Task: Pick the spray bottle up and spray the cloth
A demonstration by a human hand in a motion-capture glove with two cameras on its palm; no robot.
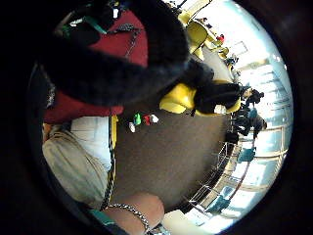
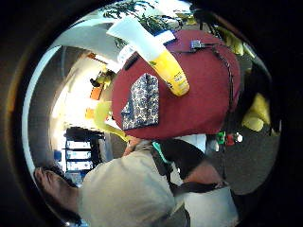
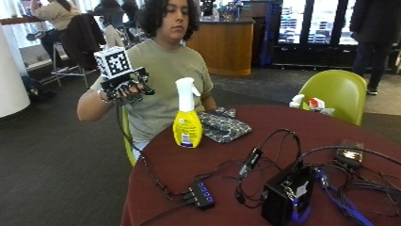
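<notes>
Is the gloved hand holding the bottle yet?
No: the bottle stands on the table beside the cloth, while the gloved hand is raised clear of it.

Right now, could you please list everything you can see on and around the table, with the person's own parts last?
spray bottle: one, yellow body with white trigger head, upright on the table near the person.
cloth: one, dark patterned, folded, on the table just beside the bottle.
table: one, round, dark red.
black box: one, at the table's near edge, among cables.
USB hub: one, black, near the table's front edge.
green chair: one, at the table's far side.
small red and white items: a few, at the table's far edge; too small to identify.
right hand: one, black-gloved, raised off to the side of the table, holding nothing, fingers loosely curled.
</notes>
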